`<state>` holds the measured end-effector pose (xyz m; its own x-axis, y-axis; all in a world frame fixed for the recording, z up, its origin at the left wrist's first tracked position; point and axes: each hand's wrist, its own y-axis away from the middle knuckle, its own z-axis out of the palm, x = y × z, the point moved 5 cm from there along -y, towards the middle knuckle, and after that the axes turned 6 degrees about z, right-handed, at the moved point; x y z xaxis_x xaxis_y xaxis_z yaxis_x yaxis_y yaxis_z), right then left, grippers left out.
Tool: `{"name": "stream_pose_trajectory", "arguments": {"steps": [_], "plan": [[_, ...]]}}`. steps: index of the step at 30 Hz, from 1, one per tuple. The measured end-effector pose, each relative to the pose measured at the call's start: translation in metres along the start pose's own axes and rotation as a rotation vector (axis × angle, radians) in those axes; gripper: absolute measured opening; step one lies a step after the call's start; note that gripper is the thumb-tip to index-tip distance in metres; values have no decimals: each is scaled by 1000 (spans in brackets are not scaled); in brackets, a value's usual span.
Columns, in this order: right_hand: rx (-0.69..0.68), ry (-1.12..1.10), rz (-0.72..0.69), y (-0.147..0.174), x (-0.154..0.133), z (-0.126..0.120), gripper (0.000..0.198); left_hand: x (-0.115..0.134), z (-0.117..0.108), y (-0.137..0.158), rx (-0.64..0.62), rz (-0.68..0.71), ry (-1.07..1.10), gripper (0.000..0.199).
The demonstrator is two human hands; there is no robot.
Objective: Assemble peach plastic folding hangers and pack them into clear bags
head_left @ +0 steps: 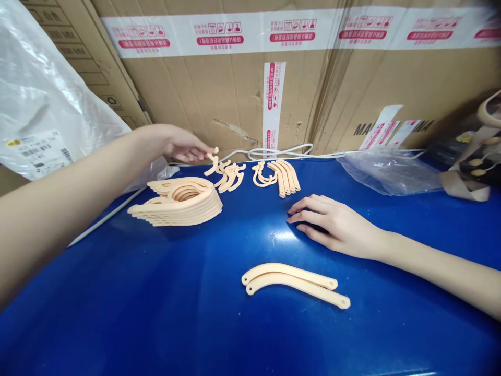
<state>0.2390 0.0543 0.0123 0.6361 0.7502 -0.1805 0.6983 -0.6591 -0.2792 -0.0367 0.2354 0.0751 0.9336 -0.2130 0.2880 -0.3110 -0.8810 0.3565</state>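
A small hooked piece point(213, 163) is hanging near the far edge of the blue surface point(156, 297), left of that edge's middle. The left hand point(191, 148) is pinching its top end between thumb and fingertips; whether the lower end is touching anything cannot be told. Just beside it, to the right, a loose cluster of similar small hooks point(235, 181) is lying on the surface, some overlapping. In front of the piece and toward the left edge, a stack of flat, beige hanger-shaped frames point(188, 216) is standing with its layers roughly aligned. Right of the cluster, a few C-shaped pieces point(259, 180) are resting next to a row of curved bars point(288, 177) that are lying side by side. The right hand point(329, 222) is resting palm down toward the right edge, its fingers relaxed and slightly parted, pointing at the row. Nearer the front edge, two longer-looking curved strips point(301, 287) are lying against each other. A white cable point(274, 152) is looping along the far edge, and a clear plastic bag point(391, 172) is lying by the far right corner. Behind the far edge, taped cardboard boxes point(195, 94) are standing, while plastic wrapping point(47, 89) is bulging at the far left corner.
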Motion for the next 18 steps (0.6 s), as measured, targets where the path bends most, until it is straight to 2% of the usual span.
{"name": "stream_pose_trajectory", "arguments": {"steps": [4, 9, 13, 18], "plan": [[5, -9, 2, 0, 0, 0, 25, 16, 8, -1, -16, -26, 95, 31], [4, -12, 10, 2, 0, 0, 25, 29, 28, -13, 59, -74, 55, 38], [4, -17, 1, 2, 0, 0, 25, 28, 27, -16, 132, -96, -26, 43], [3, -19, 2, 2, 1, 0, 25, 26, 25, -19, 106, -124, -83, 39]]}}
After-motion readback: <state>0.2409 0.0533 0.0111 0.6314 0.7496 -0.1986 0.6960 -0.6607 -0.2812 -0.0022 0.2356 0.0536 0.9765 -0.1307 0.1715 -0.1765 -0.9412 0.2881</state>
